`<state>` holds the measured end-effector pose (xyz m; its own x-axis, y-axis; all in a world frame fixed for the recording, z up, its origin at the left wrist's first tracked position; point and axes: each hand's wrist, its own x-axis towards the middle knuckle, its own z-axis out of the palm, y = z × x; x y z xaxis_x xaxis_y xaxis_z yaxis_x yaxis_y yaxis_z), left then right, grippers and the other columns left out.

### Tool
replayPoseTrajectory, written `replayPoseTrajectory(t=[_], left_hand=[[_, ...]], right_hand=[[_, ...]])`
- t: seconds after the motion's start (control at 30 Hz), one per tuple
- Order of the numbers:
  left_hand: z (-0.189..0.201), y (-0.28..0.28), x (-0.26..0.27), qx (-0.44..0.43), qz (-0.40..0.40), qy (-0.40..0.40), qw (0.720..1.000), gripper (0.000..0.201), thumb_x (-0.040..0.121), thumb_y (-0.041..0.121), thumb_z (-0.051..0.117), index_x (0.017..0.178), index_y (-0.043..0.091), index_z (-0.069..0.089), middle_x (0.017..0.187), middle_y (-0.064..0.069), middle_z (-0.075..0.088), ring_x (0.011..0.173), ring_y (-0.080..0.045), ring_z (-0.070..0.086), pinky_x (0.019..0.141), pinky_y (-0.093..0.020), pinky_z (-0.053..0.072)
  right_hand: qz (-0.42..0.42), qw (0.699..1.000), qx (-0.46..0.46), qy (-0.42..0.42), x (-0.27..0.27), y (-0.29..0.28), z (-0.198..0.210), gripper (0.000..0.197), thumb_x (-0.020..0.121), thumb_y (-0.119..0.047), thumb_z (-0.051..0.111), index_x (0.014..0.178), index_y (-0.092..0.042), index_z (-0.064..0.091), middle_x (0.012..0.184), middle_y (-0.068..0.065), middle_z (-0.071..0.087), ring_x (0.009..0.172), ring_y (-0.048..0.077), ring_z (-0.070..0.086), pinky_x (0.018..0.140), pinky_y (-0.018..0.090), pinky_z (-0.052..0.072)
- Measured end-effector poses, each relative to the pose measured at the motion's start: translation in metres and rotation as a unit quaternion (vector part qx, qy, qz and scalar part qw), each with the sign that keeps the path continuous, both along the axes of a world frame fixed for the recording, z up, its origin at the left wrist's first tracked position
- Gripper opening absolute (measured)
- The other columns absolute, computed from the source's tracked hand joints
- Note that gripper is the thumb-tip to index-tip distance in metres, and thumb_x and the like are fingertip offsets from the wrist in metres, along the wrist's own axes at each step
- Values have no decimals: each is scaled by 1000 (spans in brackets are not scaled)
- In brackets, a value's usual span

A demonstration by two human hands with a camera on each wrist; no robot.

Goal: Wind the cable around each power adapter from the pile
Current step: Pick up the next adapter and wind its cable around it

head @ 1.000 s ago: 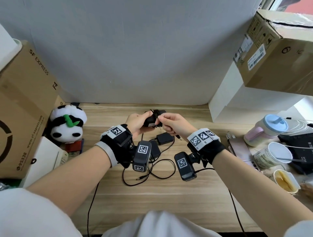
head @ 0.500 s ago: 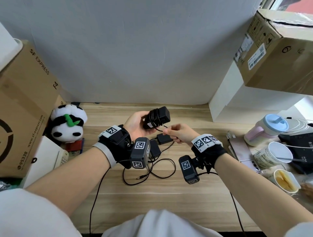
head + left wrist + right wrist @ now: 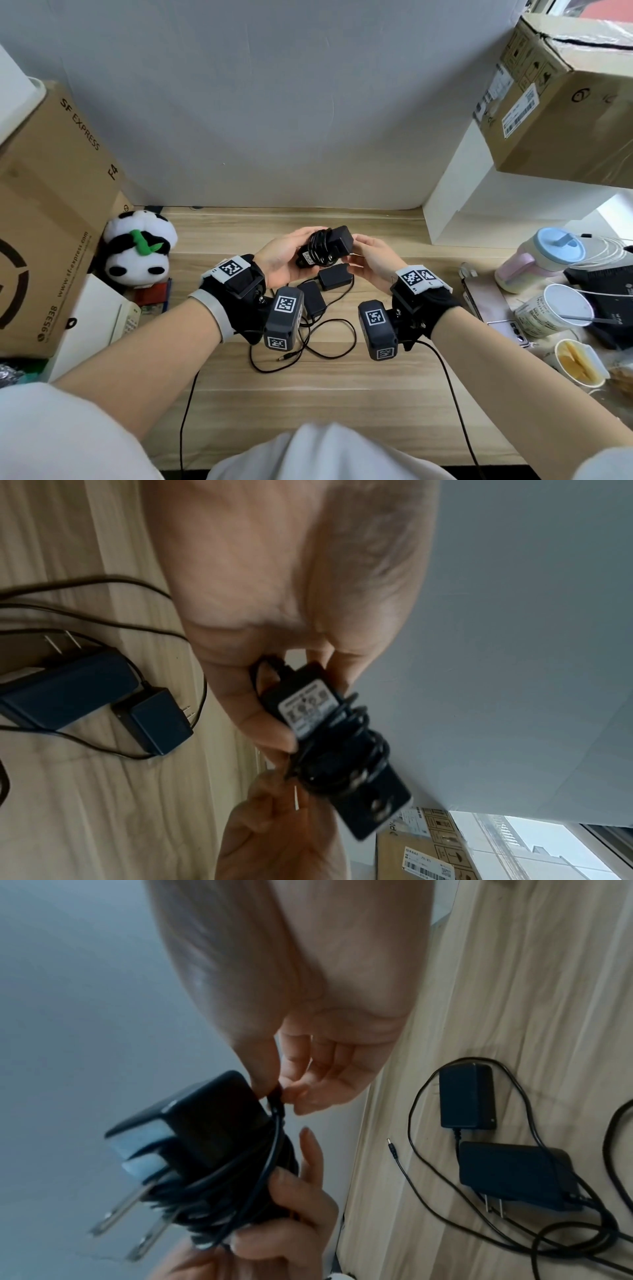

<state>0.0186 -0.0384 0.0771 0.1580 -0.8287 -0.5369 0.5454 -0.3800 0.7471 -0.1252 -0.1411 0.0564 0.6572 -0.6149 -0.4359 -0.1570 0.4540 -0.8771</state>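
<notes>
A black power adapter (image 3: 329,247) with its cable coiled round the body is held above the wooden desk. My left hand (image 3: 286,255) grips its lower end; the adapter (image 3: 337,746) shows a white label and its prongs there. My right hand (image 3: 368,258) pinches the cable's end (image 3: 278,1096) against the adapter (image 3: 205,1139) between thumb and forefinger. Two more black adapters (image 3: 334,278) (image 3: 312,299) lie on the desk under the hands, their thin cables (image 3: 329,337) loose and tangled, with a barrel plug (image 3: 284,358) at the front.
A plush panda (image 3: 138,251) and a large cardboard box (image 3: 44,219) stand at the left. At the right are a white shelf (image 3: 455,205) with another box (image 3: 561,99) on it, cups (image 3: 551,310), a lidded jug (image 3: 534,260) and a food tub (image 3: 579,365).
My right hand has risen from below the adapter and closed in on its right side with the cable end. The adapter has turned slightly in my left hand.
</notes>
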Motion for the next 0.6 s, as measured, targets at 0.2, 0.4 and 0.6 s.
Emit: replayPoseTrajectory(t=[0.2,0.4,0.6], left_hand=[[1,-4,-1,67,12,49,996,36,95,34,34,96,6,57,79,-12,60,53,-21,60,40,-18,40],[9,-5,1,82,-77,7,994,60,78,70,51,92,13,66,89,-11,64,85,-30,62,80,-37,50],[11,1,3,101,-177,7,979,56,80,68,47,95,16,64,101,-14,61,95,-38,62,81,-42,51]], right_hand=[[-39,998,27,-44,7,4,1,18,97,-12,45,87,-5,59,68,4,51,51,6,54,52,15,50],[-34,998,-6,-58,10,8,6,18,94,-21,54,83,-7,58,61,1,50,52,8,52,53,14,50],[-20,995,-89,-29,11,10,7,25,95,-27,52,76,-11,55,63,3,54,45,5,53,51,14,47]])
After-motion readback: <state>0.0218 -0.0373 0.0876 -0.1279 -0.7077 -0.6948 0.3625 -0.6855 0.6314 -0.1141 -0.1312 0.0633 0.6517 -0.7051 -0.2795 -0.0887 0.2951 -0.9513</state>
